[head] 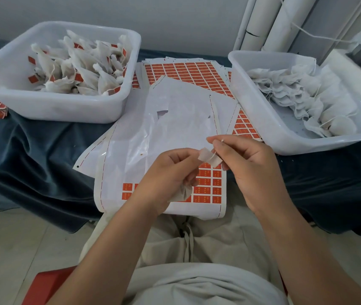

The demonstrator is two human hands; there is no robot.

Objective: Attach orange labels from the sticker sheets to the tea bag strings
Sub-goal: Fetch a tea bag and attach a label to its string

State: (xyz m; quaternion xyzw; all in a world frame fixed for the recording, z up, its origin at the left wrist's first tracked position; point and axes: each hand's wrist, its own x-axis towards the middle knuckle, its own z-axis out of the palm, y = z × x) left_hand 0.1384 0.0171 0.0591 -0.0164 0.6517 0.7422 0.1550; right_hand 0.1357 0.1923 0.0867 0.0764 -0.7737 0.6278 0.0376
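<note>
My left hand (pixel 170 172) grips a white tea bag (pixel 184 193) in its curled lower fingers and pinches one end of a label (pixel 209 157), whose pale back faces me. My right hand (pixel 247 166) pinches the tea bag string (pixel 214 152) against that label, the string end sticking up past the thumb. Both hands hover over a sticker sheet (pixel 208 188) with rows of orange labels left at its near end.
A white tub (pixel 50 106) at the left holds labelled tea bags. A second tub (pixel 269 128) at the right holds unlabelled ones. More sticker sheets (pixel 186 72) lie between them on a dark blue cloth (pixel 32 150). White pipes (pixel 263 23) stand behind.
</note>
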